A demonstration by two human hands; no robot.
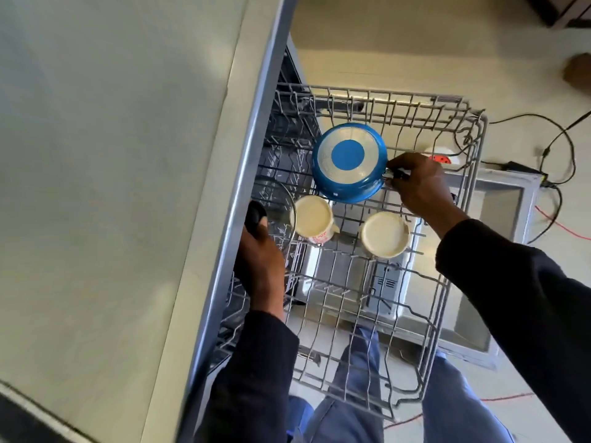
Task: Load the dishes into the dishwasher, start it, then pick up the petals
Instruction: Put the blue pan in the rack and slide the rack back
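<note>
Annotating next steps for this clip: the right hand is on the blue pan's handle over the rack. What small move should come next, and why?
Probably release the blue pan from the right hand: it looks settled bottom-up in the rack, beside two mugs. The left hand holds a glass lid that needs a slot.

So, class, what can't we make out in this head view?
Head view:
Handle of pan: mostly covered by right hand.
Knob of lid: partly wrapped by left hand.
Inside of dishwasher: dark, behind rack wires, under counter.
Right edge: brown object, blurred and cut off.
</note>
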